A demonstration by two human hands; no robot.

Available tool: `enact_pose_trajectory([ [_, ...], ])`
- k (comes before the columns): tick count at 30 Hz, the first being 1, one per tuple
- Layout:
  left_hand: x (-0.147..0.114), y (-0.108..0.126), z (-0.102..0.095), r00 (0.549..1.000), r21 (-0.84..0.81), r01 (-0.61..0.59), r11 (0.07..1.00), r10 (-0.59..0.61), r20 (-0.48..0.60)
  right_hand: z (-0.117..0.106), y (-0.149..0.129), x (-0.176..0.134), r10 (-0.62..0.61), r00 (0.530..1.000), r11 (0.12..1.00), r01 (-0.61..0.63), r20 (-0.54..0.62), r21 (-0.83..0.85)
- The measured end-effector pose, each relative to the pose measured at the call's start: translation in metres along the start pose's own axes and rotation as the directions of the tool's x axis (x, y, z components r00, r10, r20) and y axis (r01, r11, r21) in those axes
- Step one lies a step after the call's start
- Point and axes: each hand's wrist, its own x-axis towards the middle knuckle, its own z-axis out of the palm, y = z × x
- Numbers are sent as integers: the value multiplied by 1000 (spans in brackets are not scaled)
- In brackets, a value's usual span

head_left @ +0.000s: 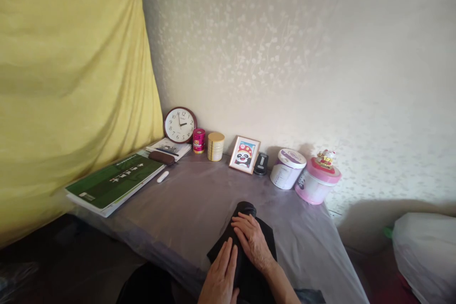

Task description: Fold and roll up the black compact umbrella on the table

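Note:
On the near part of the table lies a black cloth-like sheet (268,236) with a thick black roll (245,208) on it. What kind of thing the roll is, and whether the two are one piece, I cannot tell. My left hand (221,273) rests along the roll's left side, its fingers straight and close together. Farther up, my right hand (253,242) lies across the top of the roll, palm down, with fingers stretched and slightly curved. Both hands press on the black material without being wrapped round it. Their palms are hidden.
A grey cover drapes the table (178,209). Along the wall stand a clock (180,125), a pink can (198,141), a yellow tin (215,147), a panda picture frame (244,154) and two tubs (285,175). Green book (114,183) at left; yellow curtain (71,80) beside it.

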Motion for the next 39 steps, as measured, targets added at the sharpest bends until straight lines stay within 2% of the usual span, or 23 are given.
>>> enact_pose_trajectory([
  [6, 3, 1, -2, 993, -42, 100, 994, -97, 68, 9, 29, 25, 60, 998, 996, -60, -5, -64],
  [13, 7, 3, -5, 988, -72, 138, 988, -132, 78, 10, 48, 49, 187, 982, 982, -187, 30, 10],
  [17, 7, 9, -10, 984, -63, 160, 985, -155, 83, 10, 56, 54, 357, 934, 931, -358, 26, 67],
  [21, 5, 12, -15, 985, -84, 166, 983, -161, 65, 3, 63, 51, 446, 894, 894, -444, -42, 58],
  [25, 2, 15, -22, 989, -122, 139, 983, -131, 69, -20, 72, 28, 532, 830, 845, -534, -166, 36],
  [28, -1, 18, -27, 991, -124, 124, 984, -116, 73, -39, 77, -5, 596, 753, 795, -603, -278, 71],
  [30, -4, 19, -28, 993, -115, 111, 987, -104, 63, -48, 76, -30, 641, 701, 754, -651, -312, 89],
  [32, -6, 20, -28, 995, -113, 94, 989, -91, 31, -52, 71, -53, 693, 660, 712, -691, -289, 130],
  [36, -10, 18, -26, 997, -149, 72, 986, -74, -5, -46, 54, -82, 804, 577, 589, -740, -144, 326],
  [39, -12, 16, -26, 996, -184, 89, 979, -88, 11, -37, 38, -90, 827, 558, 538, -749, -70, 387],
])
